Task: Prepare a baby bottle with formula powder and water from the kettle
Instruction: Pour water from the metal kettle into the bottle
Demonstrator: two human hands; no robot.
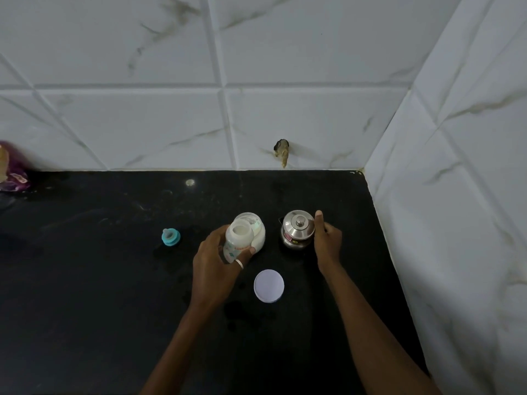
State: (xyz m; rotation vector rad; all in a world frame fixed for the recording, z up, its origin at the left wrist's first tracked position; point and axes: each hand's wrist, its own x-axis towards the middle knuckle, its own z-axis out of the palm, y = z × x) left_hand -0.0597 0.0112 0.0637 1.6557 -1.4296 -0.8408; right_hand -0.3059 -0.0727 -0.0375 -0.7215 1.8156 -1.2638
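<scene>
My left hand (pixel 212 262) grips the white baby bottle (pixel 238 238), which has no teat on and shows white powder inside. Right behind the bottle stands an open jar of formula powder (pixel 256 226); its round white lid (pixel 269 285) lies flat on the black counter in front. The bottle's teal teat ring (pixel 170 237) rests on the counter to the left. My right hand (pixel 328 242) is closed around the handle side of the small steel kettle (pixel 296 229), thumb up along its edge; the kettle stands on the counter with its lid on.
The black counter (pixel 114 280) meets tiled walls at the back and on the right (pixel 445 223). A purple wrapper or bag (pixel 11 169) lies at the far left by the wall. A hole in the back tile (pixel 281 151) sits above the kettle.
</scene>
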